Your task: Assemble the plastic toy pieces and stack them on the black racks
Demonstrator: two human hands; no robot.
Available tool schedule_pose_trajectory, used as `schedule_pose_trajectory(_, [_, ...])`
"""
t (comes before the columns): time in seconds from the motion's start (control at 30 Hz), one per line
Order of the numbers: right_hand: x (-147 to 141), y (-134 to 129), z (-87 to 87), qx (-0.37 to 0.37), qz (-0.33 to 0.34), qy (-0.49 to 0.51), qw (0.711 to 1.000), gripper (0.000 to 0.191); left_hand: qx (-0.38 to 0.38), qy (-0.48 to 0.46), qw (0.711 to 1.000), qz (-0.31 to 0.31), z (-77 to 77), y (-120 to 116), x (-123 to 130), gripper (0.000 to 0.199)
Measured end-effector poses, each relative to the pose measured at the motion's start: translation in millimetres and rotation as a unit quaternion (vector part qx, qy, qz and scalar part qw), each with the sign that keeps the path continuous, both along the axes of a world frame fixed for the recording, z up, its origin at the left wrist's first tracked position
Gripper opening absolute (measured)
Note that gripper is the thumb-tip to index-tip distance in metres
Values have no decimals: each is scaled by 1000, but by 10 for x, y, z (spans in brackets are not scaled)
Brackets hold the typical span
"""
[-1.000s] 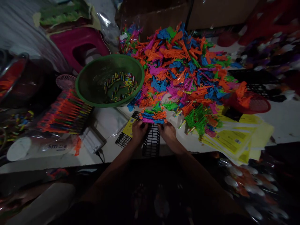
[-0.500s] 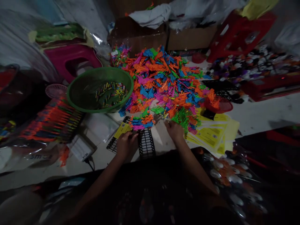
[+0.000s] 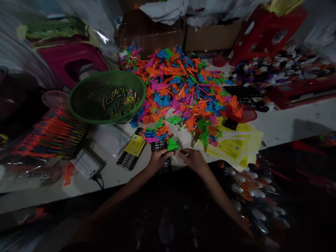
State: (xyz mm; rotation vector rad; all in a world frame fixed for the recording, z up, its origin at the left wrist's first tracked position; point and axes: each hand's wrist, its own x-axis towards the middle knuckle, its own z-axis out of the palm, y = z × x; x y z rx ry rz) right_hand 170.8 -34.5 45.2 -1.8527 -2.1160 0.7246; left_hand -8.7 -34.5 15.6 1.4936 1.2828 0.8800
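My left hand [image 3: 157, 160] is closed, thumb and fingers pinching a small bright green plastic toy piece [image 3: 172, 144] above the front of the table. My right hand [image 3: 193, 159] faces it from the right, fingers drawn together; what they hold, if anything, is too dark and blurred to make out. Under my left hand lies a black plastic grid tray [image 3: 158, 145], partly covered. Just behind it sits a stack of orange, blue and pink toy pieces [image 3: 156, 134]. Left of that rests another black grid tray with a yellow label card [image 3: 135, 145].
A large heap of colourful plastic pieces [image 3: 181, 84] fills the middle back. On its left stands a green basin [image 3: 78, 113] with small cylinders inside. Yellow printed sheets [image 3: 238, 143] and a red basket [image 3: 248, 114] lie right. A white box with a cable [image 3: 88, 164] is front left.
My left hand has moved right from the labelled tray and now holds a green toy piece. My right hand has drawn back towards me from the heap's edge. The view has shifted slightly.
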Motion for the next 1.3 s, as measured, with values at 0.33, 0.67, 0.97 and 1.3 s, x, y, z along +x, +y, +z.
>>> schedule_pose_trajectory(0.33, [399,430,-159,-4,-292,-116,949,43,-35,-24,999,12,62,-143,-288,26])
schedule_pose_trajectory(0.67, [-63,284,-334,150,24,297,943,21,67,-16,990,121,29,-315,-652,19])
schedule_pose_trajectory(0.97, [-405,428,-578,26,4,222,975,21,36,-8,958,283,-108,-241,-689,25])
schedule_pose_trajectory(1.3, [-425,455,-485,72,32,128,989,20,24,-29,953,300,-329,-5,-442,19])
